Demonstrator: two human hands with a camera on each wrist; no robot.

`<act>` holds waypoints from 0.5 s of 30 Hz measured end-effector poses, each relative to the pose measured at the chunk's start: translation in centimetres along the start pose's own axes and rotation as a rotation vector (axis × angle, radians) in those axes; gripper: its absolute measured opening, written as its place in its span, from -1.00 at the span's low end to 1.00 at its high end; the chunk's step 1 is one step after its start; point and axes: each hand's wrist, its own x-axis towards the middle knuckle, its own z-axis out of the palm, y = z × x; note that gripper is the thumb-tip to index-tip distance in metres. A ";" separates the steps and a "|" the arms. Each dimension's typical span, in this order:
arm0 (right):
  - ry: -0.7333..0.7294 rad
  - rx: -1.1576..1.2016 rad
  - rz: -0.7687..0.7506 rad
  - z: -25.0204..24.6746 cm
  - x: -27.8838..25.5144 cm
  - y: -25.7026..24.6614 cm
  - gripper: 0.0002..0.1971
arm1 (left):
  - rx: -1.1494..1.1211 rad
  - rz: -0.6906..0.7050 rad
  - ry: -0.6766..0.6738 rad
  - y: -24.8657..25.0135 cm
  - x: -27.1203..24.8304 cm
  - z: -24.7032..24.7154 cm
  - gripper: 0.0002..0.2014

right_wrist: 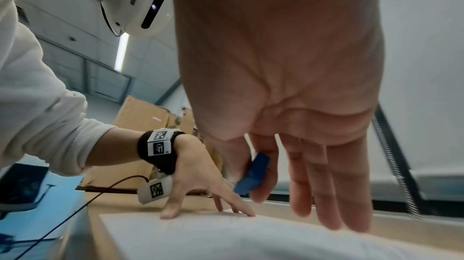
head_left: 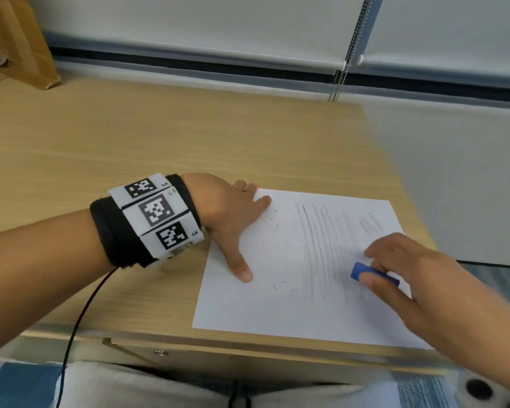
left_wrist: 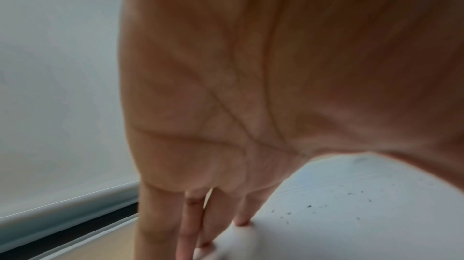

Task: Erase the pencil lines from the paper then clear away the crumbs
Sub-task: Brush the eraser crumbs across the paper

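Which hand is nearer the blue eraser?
Right. The right hand pinches the blue eraser over the pencil lines; the left hand presses the paper's far left edge, apart from it.

Matt white paper (head_left: 280,307) on a light wood-grain desk (head_left: 165,136) — smooth.

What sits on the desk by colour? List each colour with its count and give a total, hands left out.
White: 1, the sheet of paper, pressed flat by the left hand.
Blue: 1, the eraser, pinched in the right hand over the pencil lines.
Brown: 1, the cardboard box at the far left.
Dark eraser crumbs are scattered, too small to count.
Total: 3.
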 end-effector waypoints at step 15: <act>0.271 0.306 0.098 5.0 -3.4 1.7 -0.59 | -0.017 0.338 0.223 3.9 -2.6 2.2 0.19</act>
